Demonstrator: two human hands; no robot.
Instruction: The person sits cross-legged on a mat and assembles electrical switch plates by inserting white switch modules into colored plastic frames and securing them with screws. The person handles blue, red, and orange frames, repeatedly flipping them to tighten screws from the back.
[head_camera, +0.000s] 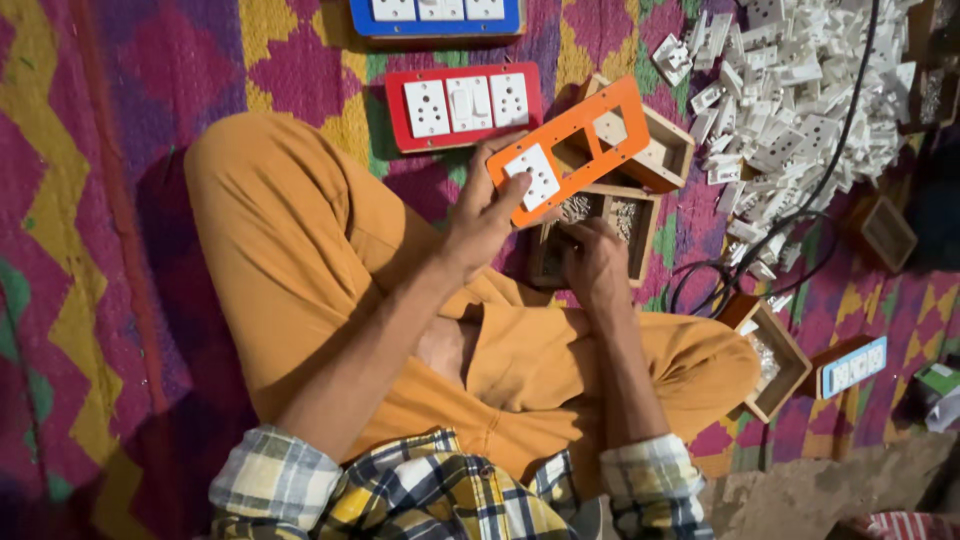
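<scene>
Holding an orange switch plate (585, 140), left hand (480, 215) fingers clamp its white socket end. Right hand (597, 262) fingers pinch narrowly inside a wooden tray (640, 215) below.

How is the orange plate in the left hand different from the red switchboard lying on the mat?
The orange plate carries one white socket, its other cut-outs open; the red switchboard has all three slots filled with white parts. The orange plate is held tilted in the left hand; the red switchboard lies flat on the mat, untouched. Both are bright rectangular plates for white modules.
</scene>
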